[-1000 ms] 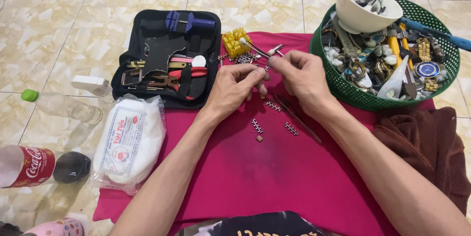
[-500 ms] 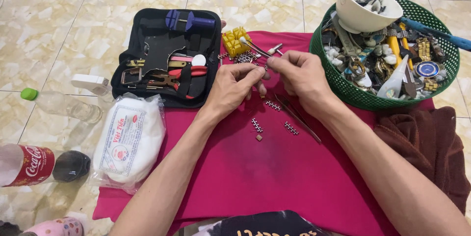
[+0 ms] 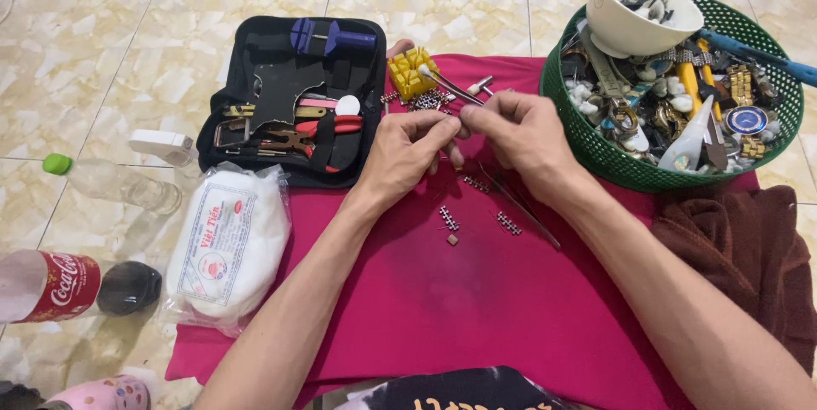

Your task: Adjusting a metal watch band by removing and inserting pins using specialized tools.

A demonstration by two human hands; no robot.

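Fingertips of both hands meet over the far middle of the pink cloth [image 3: 477, 308], pinched narrow on something tiny between them, too small to make out; it looks like a piece of metal watch band. The left hand [image 3: 408, 150] and the right hand [image 3: 519, 133] are raised just above the cloth, thumbs and forefingers touching, probably so the small part can be worked close to the eyes and any dropped bit lands on the fabric.

Short band links [image 3: 448, 219] lie loose on the cloth just below the hands, with another short strip [image 3: 508, 223] beside them, and a thin metal tool [image 3: 519, 206] lies slanted under the right wrist, all within easy reach.

A yellow holder block [image 3: 412, 71] sits near the cloth's far edge. An open black tool case [image 3: 289, 95] with pliers lies on the tiled floor at the cloth's far left corner. A green basket [image 3: 596, 154] of watch parts, with a white bowl [image 3: 638, 18] in it, stands at the far right corner. A brown towel [image 3: 749, 248] lies along the right edge, a white plastic bag [image 3: 225, 244] along the left.
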